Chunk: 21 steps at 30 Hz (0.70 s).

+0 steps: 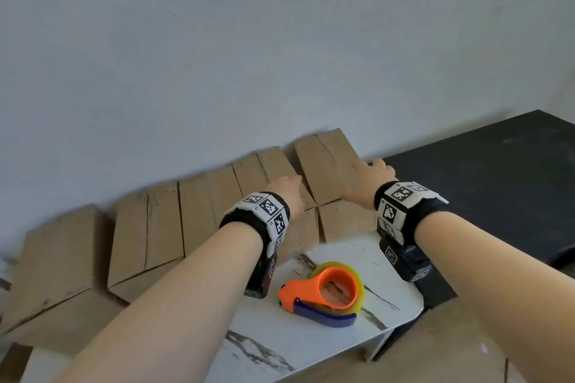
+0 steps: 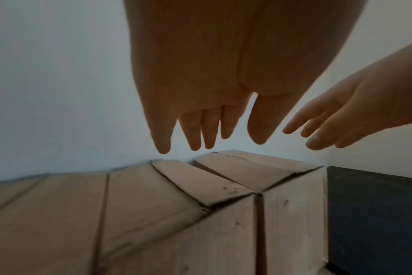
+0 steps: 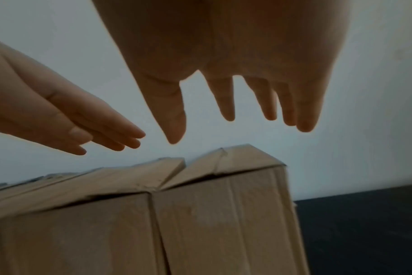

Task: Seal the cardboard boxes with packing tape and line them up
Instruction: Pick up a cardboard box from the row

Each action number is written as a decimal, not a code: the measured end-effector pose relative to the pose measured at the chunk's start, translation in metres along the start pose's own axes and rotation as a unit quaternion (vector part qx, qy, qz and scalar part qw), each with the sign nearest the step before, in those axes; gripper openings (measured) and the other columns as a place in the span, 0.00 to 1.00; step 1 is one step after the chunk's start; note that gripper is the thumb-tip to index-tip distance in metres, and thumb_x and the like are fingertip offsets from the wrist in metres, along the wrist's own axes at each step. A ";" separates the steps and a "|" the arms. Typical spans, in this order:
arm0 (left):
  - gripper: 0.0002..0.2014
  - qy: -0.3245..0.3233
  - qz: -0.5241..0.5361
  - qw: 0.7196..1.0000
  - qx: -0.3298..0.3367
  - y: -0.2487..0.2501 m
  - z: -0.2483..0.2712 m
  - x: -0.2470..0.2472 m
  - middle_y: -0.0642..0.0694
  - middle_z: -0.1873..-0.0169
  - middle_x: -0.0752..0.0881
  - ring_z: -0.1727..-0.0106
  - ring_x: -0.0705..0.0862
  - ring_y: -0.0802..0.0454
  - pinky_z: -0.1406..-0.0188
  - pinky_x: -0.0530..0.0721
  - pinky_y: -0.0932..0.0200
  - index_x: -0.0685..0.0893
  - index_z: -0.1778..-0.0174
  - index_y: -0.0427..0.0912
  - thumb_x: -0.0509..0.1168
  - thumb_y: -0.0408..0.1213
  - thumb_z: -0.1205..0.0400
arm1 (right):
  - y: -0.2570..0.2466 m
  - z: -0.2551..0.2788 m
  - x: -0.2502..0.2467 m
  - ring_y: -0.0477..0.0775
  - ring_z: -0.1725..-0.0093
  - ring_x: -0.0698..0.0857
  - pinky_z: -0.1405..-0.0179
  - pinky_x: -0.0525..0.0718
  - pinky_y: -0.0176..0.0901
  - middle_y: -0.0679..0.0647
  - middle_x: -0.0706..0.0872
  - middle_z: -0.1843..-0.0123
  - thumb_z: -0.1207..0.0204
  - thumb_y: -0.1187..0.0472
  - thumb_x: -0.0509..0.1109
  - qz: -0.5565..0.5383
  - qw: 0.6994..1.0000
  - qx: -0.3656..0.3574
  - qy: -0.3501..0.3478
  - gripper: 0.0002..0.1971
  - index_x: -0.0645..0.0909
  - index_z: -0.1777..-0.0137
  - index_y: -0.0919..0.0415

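A row of brown cardboard boxes stands against the wall. The rightmost box (image 1: 345,222) has its two top flaps, left flap (image 1: 275,165) and right flap (image 1: 326,165), tilted up and apart. My left hand (image 1: 287,193) reaches over the left flap with straight fingers (image 2: 195,134). My right hand (image 1: 368,179) reaches over the right flap, fingers (image 3: 228,104) spread and straight. In both wrist views the fingertips hang just above the flaps (image 2: 200,183) without touching. An orange tape dispenser (image 1: 326,292) with a yellowish roll lies on the white marbled table (image 1: 311,348) between my forearms.
More closed boxes (image 1: 155,227) line the wall to the left, the last one (image 1: 53,261) at the far left. A black tabletop (image 1: 497,180) adjoins the open box on the right. The pale wall rises right behind the boxes.
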<state>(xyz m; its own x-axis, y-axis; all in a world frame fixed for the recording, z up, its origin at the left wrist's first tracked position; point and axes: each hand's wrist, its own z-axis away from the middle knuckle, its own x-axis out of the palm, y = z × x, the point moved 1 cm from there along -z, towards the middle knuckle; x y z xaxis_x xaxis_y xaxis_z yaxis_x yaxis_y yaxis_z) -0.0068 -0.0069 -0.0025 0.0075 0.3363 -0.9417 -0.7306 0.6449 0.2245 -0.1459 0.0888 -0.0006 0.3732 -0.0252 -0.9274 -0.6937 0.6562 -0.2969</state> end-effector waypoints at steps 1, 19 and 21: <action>0.23 -0.011 0.001 1.000 -0.004 0.009 -0.004 0.005 0.38 0.26 0.71 0.28 0.73 0.40 0.31 0.74 0.50 0.66 0.23 0.38 0.55 0.32 0.16 | 0.009 -0.001 -0.001 0.67 0.27 0.64 0.33 0.72 0.56 0.64 0.63 0.25 0.26 0.47 0.70 0.000 1.000 0.005 -0.012 0.34 0.63 0.23 0.55; 0.26 -0.004 0.023 0.996 -0.081 0.050 -0.043 0.052 0.35 0.26 0.69 0.23 0.62 0.36 0.23 0.63 0.44 0.62 0.22 0.47 0.57 0.37 0.17 | 0.054 -0.052 0.031 0.61 0.37 0.77 0.42 0.78 0.46 0.61 0.74 0.32 0.26 0.65 0.69 -0.142 0.985 -0.065 -0.070 0.40 0.53 0.18 0.48; 0.27 0.002 0.093 0.992 -0.081 0.048 -0.043 0.049 0.35 0.25 0.69 0.23 0.63 0.36 0.23 0.64 0.45 0.59 0.19 0.47 0.56 0.39 0.16 | 0.053 -0.050 0.029 0.61 0.37 0.77 0.45 0.77 0.43 0.61 0.74 0.32 0.26 0.66 0.68 -0.151 0.984 -0.066 -0.064 0.38 0.55 0.19 0.49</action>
<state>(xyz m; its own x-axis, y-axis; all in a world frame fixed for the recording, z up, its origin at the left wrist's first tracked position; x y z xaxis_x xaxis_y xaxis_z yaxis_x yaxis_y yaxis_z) -0.0710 0.0111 -0.0486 -0.1406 0.4363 -0.8887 -0.8189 0.4532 0.3521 -0.2024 0.0848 -0.0550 0.6432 -0.1030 -0.7588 -0.6101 0.5299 -0.5891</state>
